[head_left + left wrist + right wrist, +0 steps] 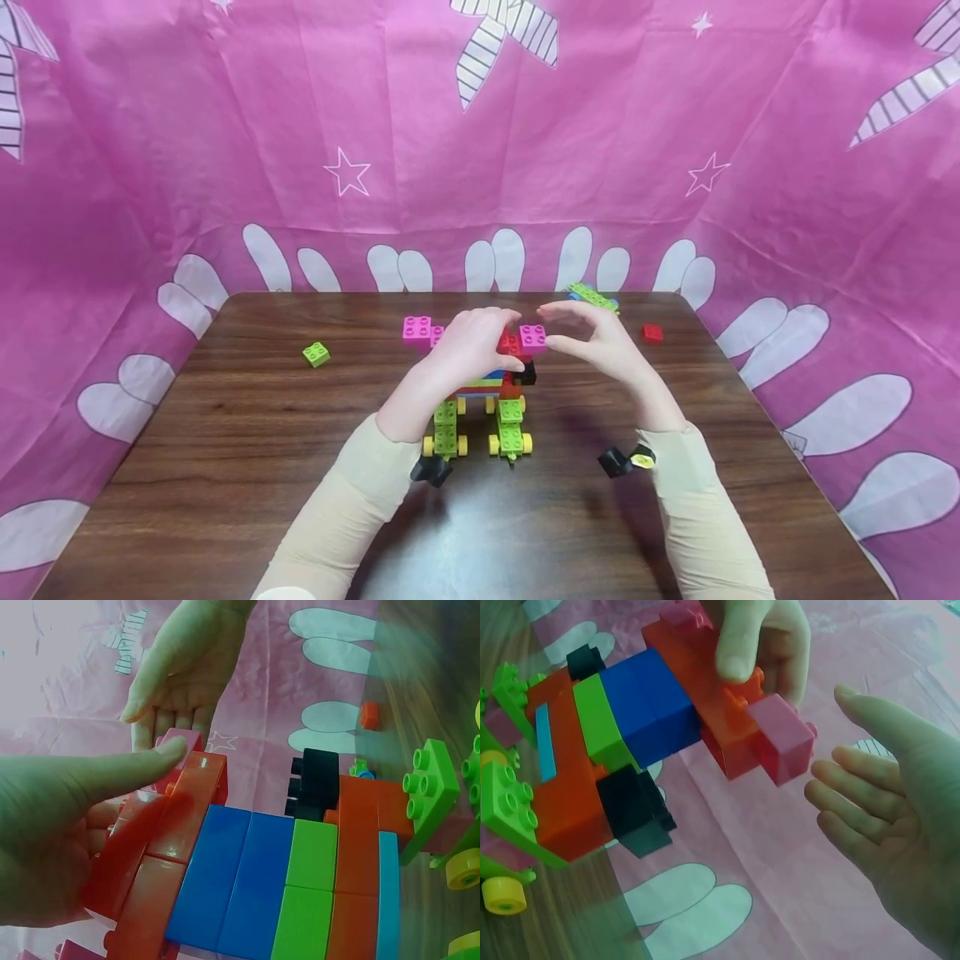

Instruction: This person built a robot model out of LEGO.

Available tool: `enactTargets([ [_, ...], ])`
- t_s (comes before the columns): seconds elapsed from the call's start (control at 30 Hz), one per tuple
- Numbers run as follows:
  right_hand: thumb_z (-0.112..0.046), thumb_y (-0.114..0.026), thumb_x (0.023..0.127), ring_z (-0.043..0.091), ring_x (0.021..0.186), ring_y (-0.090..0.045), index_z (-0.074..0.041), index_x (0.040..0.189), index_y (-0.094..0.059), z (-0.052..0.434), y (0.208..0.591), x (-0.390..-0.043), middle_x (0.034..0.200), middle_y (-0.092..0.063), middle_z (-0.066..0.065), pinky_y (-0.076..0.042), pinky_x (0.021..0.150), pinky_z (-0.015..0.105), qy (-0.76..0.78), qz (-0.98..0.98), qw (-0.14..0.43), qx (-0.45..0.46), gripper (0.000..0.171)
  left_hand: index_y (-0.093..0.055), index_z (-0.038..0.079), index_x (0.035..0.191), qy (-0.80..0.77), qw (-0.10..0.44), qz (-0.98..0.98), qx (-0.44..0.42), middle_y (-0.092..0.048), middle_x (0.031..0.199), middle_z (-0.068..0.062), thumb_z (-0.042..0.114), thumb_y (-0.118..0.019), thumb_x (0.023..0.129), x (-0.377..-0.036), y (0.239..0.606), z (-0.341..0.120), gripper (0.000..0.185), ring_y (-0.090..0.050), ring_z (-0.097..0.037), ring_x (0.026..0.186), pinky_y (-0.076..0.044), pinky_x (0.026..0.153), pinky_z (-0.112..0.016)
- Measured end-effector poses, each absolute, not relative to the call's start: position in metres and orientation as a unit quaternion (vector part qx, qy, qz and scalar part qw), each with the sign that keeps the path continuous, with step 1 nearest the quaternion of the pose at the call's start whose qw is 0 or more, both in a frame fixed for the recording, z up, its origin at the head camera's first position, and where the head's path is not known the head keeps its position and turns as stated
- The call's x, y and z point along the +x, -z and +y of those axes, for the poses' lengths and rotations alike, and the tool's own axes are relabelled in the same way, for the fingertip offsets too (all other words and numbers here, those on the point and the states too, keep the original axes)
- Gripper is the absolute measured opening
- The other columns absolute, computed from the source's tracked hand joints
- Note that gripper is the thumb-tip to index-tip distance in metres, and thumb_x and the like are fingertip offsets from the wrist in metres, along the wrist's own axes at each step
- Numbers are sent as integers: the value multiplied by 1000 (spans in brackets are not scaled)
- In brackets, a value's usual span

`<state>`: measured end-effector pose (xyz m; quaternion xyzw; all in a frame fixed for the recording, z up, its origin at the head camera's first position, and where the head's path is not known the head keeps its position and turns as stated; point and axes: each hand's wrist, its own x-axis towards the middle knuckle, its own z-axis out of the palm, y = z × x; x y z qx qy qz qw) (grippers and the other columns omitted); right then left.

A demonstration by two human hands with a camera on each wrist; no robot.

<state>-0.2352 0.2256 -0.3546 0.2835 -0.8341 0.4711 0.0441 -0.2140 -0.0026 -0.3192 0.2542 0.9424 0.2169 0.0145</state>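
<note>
Head view shows a blocky toy model (491, 392) made of smooth, shiny plastic bricks with round studs, standing on yellow wheels in the middle of the dark wooden table (225, 467). The left hand (468, 346) grips the red bricks at its top, thumb pressed flat on them. A square pink brick (533, 337) sticks out there. The right hand (592, 337) curves loosely just beside it, holding nothing.

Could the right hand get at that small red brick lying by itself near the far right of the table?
Probably yes: the right hand holds nothing, and bare table lies between it and the red brick.
</note>
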Motion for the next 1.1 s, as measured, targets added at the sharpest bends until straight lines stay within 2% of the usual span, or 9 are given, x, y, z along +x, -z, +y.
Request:
enactTargets([
  [0.17,-10,-73,88,3,107,-64,-3,123,-64,233,356,-240,121,-66,20,-53,88,19,-487,-828,71,267,37,-55,9,138,-253,1,926,280,-64,130,-6,38,-80,80,-216,320,-2,69,-59,-20,121,-47,104,-38],
  [0.3,-7,-70,89,-4,101,-63,2,121,-64,241,359,-248,115,-71,2,-52,85,15,-515,-817,104,238,33,-55,10,137,-268,-17,916,299,-64,131,-5,38,-79,81,-218,322,0,67,-59,-19,122,-47,105,-36],
  [0.4,-5,-69,89,-6,98,-63,4,120,-64,248,364,-258,111,-72,-4,-50,88,13,-526,-813,129,214,32,-57,11,136,-284,-31,908,306,-65,130,-4,38,-77,83,-220,325,1,63,-59,-18,121,-47,105,-35],
  [0.57,-9,-71,89,-8,94,-61,0,118,-67,260,374,-278,111,-70,19,-48,86,12,-495,-835,158,182,32,-59,13,134,-294,-31,908,298,-65,130,-3,39,-75,85,-221,330,2,58,-60,-17,121,-48,104,-36],
  [0.73,-14,-72,88,-9,89,-59,-1,116,-68,268,386,-300,110,-69,24,-48,77,11,-450,-861,170,164,31,-62,13,132,-269,-31,920,284,-65,130,-3,39,-74,86,-222,332,2,54,-60,-18,121,-48,103,-37],
  [0.83,-13,-72,88,-1,92,-62,-1,116,-68,273,395,-313,111,-69,22,-49,77,12,-440,-870,164,153,31,-64,14,129,-251,-37,925,282,-67,127,-2,39,-73,87,-222,333,2,50,-61,-18,120,-49,103,-36],
  [0.93,-12,-71,88,17,98,-65,0,118,-67,279,404,-324,113,-69,22,-51,80,17,-421,-882,155,142,32,-66,16,127,-243,-38,928,280,-68,125,-1,38,-73,87,-221,333,3,46,-62,-18,119,-49,102,-36],
  [1.03,-8,-70,88,33,102,-65,3,119,-65,285,412,-334,114,-68,25,-54,85,31,-402,-894,145,137,33,-66,16,127,-241,-37,930,277,-68,125,-1,38,-73,87,-221,334,4,45,-61,-18,119,-49,102,-36],
  [1.1,-6,-69,88,39,104,-64,4,120,-64,288,417,-339,115,-67,27,-54,87,40,-393,-899,136,134,34,-66,17,127,-238,-38,930,276,-68,125,0,39,-73,87,-221,334,4,46,-61,-17,120,-49,102,-35],
])
